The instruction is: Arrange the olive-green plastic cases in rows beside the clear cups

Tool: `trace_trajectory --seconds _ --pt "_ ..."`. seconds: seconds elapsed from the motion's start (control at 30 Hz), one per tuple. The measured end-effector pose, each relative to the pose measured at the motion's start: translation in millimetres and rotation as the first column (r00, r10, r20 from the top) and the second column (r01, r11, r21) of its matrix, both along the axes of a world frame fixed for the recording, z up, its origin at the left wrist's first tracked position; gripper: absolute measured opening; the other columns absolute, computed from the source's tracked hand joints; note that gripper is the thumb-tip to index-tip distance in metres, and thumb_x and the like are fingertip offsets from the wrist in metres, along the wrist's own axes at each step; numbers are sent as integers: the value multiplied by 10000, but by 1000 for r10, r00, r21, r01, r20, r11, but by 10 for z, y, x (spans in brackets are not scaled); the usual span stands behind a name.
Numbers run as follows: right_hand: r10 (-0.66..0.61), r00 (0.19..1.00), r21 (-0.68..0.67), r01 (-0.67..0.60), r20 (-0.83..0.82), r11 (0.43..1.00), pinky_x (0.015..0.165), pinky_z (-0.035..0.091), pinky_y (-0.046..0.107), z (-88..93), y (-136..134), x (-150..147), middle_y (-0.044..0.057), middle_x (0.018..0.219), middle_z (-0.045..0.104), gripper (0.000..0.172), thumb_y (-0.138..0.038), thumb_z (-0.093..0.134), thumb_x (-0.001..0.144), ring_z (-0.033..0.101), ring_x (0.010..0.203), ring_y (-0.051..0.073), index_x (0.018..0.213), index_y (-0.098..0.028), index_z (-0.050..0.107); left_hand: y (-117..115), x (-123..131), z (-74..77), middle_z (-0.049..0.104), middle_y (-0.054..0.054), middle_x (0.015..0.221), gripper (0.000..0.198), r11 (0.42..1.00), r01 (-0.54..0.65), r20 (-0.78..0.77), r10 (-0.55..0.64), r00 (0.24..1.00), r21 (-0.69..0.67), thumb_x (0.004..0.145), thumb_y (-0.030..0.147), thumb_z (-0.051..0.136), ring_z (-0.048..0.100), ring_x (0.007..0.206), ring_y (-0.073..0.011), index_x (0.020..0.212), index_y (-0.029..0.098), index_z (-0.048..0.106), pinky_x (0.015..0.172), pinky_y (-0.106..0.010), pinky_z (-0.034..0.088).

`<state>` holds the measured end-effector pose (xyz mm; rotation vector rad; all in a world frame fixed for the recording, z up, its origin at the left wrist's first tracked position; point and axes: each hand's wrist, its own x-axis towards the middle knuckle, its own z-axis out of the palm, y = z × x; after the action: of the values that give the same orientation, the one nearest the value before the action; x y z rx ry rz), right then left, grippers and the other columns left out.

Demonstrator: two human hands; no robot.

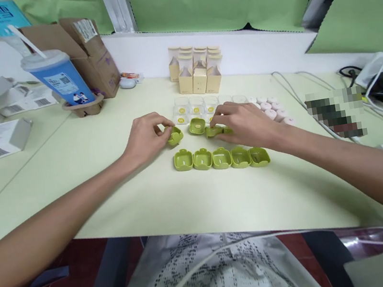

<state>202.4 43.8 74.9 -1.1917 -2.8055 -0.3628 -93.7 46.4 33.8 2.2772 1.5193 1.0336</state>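
Resting on the pale table, both hands work among green shells; the left hand pinches one green shell at its 3 o'clock; the right hand grips another shell at its 9 o'clock; one loose shell lies between them; five shells in a row sit at 6 o'clock; four small cartons stand at 12.

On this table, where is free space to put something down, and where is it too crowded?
Free: the wide strip of table between the row of green trays and the near edge, and the patch between the blue cup and the left hand. Crowded: around the right hand, among clear cases, pink caps and small boxes.
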Motion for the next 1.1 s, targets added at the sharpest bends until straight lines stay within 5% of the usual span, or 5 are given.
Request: trace_trajectory --seconds 0.23,0.57,0.67,0.8,1.1 --pt "-20 998 1 20 -52 1000 678 360 378 71 38 -33 127 1034 825 301 -249 555 1061 689 1034 307 1147 -165 831 -51 44 -31 716 -60 1233 220 991 -105 -42 109 993 82 882 204 614 636 688 -148 1101 216 631 806 -380 549" --pt "-124 963 -230 68 -239 971 778 457 382 101 198 104 94 1106 827 264 -393 706 1011 712 950 259 1136 -194 827 -116 45 -23 735 -58 1154 224 998 28 -161 -20 987 52 907 248 555 725 798 -186 1110 216 641 743 -342 531" --pt "-147 976 -200 114 -161 973 723 448 396 252 185 221 89 1048 819 283 -493 802 938 709 894 282 1060 -239 827 -134 37 5 727 -12 904 366 1000 14 -161 -14 987 -1 867 246 567 697 741 -204 1223 225 649 752 -355 530" --pt "-158 987 -211 158 18 965 646 427 384 350 162 323 82 970 799 324 -331 942 755 717 896 311 1053 -276 826 -143 20 34 656 28 741 498 999 38 -165 -42 985 -30 827 248 566 650 688 -206 1317 236 657 747 -358 510" --pt "-150 977 -295 190 151 936 713 509 412 319 145 245 112 1115 825 306 -301 734 881 744 985 320 1159 -247 849 -152 6 72 637 24 750 458 995 81 -169 -90 982 -60 867 310 558 631 673 -187 1301 214 669 726 -338 499"
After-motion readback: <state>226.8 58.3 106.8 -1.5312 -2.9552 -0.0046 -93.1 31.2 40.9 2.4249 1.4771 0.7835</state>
